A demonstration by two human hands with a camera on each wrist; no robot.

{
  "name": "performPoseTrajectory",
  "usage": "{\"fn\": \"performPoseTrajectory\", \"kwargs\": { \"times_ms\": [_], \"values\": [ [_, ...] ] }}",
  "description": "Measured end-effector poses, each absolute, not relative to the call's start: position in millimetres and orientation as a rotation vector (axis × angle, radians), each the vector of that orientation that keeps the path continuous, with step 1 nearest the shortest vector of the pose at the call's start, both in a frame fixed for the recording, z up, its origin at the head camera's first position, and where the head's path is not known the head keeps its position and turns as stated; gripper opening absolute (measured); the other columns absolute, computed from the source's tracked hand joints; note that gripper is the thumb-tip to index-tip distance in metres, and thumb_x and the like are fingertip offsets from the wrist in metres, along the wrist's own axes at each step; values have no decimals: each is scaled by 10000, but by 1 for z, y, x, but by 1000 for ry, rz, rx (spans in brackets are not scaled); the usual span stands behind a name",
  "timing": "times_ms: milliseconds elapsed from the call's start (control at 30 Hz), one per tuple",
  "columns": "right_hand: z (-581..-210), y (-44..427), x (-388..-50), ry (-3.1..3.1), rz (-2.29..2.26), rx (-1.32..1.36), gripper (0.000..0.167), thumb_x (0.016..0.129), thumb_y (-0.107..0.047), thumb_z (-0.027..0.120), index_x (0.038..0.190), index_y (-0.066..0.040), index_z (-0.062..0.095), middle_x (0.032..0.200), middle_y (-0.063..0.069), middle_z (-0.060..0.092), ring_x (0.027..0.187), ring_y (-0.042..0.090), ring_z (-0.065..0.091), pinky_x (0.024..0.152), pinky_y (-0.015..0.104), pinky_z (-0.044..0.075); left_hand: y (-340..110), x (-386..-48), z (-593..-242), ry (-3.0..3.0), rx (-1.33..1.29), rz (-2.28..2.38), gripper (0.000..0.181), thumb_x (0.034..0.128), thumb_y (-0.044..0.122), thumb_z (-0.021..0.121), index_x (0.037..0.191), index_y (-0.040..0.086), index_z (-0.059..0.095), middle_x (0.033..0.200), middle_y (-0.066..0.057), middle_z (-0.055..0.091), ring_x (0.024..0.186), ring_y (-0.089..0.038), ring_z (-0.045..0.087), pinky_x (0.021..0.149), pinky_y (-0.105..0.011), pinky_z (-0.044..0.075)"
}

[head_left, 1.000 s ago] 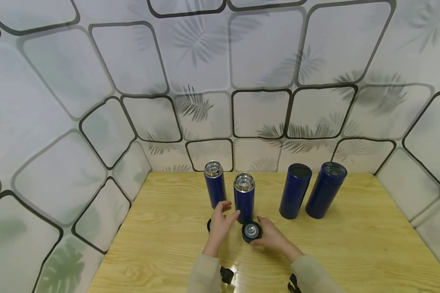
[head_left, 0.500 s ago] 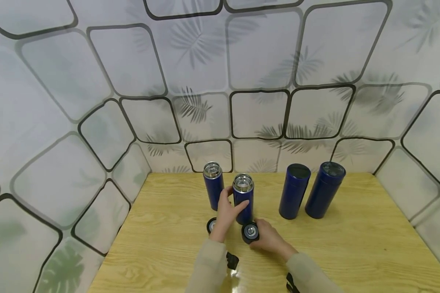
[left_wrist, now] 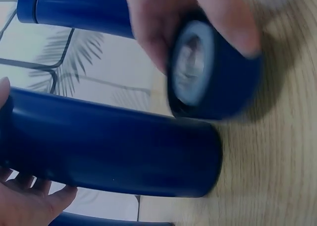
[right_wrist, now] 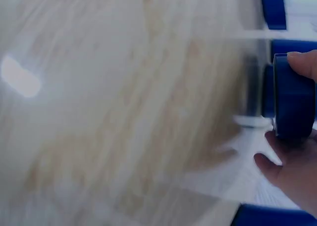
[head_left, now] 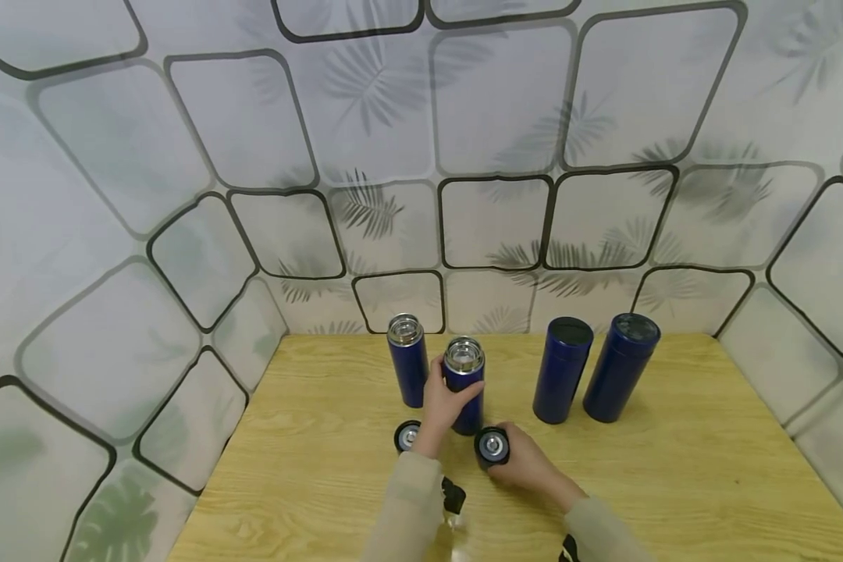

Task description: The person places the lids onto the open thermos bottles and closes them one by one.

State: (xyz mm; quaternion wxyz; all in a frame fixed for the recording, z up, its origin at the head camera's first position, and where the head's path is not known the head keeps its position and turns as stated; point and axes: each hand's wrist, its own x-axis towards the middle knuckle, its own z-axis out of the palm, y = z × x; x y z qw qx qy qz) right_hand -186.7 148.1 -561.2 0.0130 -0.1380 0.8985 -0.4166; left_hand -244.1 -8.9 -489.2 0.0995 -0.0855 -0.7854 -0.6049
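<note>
A dark blue vacuum flask (head_left: 469, 414) with its steel mouth uncovered stands upright on the table. My left hand (head_left: 442, 404) grips it, thumb on the near side; in the left wrist view the flask body (left_wrist: 114, 141) lies across the picture, fingers at its upper part. Close to the flask's foot, my right hand (head_left: 529, 464) holds a flask lid (head_left: 492, 446), its inner side turned toward the head camera. The right wrist view has the blue lid (right_wrist: 293, 97) between thumb and fingers. A second lid (head_left: 407, 435) lies inner side up beside my left wrist, partly covered.
Another uncovered blue flask (head_left: 409, 371) stands behind and left of the gripped one. Two blue flasks with lids on, one (head_left: 562, 375) beside the other (head_left: 620, 371), stand to the right. A patterned wall (head_left: 495, 222) borders the wooden table (head_left: 674, 484) at the back.
My left hand has moved up and right from in front of the flasks and taken hold of the nearer uncovered one. My right hand has shifted the lid slightly right.
</note>
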Motion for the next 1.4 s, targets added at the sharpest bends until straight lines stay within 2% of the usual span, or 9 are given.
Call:
{"fn": "performPoseTrajectory", "kwargs": {
  "times_ms": [167,300,500,667,867,1100,1300,1400],
  "values": [
    [-539,161,-182,2834,-1388,-319,724,629,-84,778,1214,105,396,1105,194,518,991,312,511,814,445,406,-11,-236,-487,-2346,-296,-1799,674,680,232,772,1212,31,412,1141,-121,522,1061,-255,483,873,-436,379],
    [-513,174,-180,2865,-1500,-329,741,649,-74,767,1245,88,358,1143,222,493,1027,335,492,827,458,401,-8,-228,-487,-2366,-344,-1801,667,681,224,772,1209,26,416,1137,-116,520,1061,-250,479,872,-428,381],
    [-467,191,-176,2959,-1486,-456,738,652,-104,775,1236,64,356,1123,232,506,998,353,505,799,482,403,0,-215,-488,-2396,-418,-1793,666,690,242,764,1221,40,417,1145,-100,517,1068,-239,474,869,-430,388],
    [-440,205,-169,3013,-1360,-527,744,645,-133,788,1248,10,376,1087,170,539,931,286,542,747,441,431,6,-204,-491,-2410,-496,-1777,640,688,244,764,1196,38,434,1112,-83,532,1030,-225,494,827,-405,420],
    [-421,212,-166,3099,-1240,-689,723,627,-127,797,1237,10,434,1084,128,542,844,204,538,685,408,442,8,-194,-490,-2408,-537,-1790,638,697,256,754,1208,53,430,1124,-61,526,1038,-206,488,832,-405,417],
    [-405,209,-172,2969,-1368,-672,729,690,-152,765,1279,-2,361,1202,199,456,1041,339,480,810,473,413,10,-191,-490,-2386,-558,-1793,623,702,239,752,1203,51,432,1115,-53,523,1025,-187,487,828,-378,418],
    [-397,192,-177,2952,-1431,-784,695,678,-98,764,1243,17,377,1193,190,460,1048,309,470,828,446,411,10,-186,-492,-2380,-607,-1811,611,708,227,749,1205,70,430,1122,-41,522,1029,-166,487,841,-349,412],
    [-397,181,-180,2984,-1397,-828,686,680,-125,765,1239,9,390,1190,171,471,1070,292,457,831,447,407,11,-185,-493,-2358,-643,-1824,595,718,221,742,1204,78,430,1121,-41,522,1022,-162,490,833,-342,418]
  ]
}}
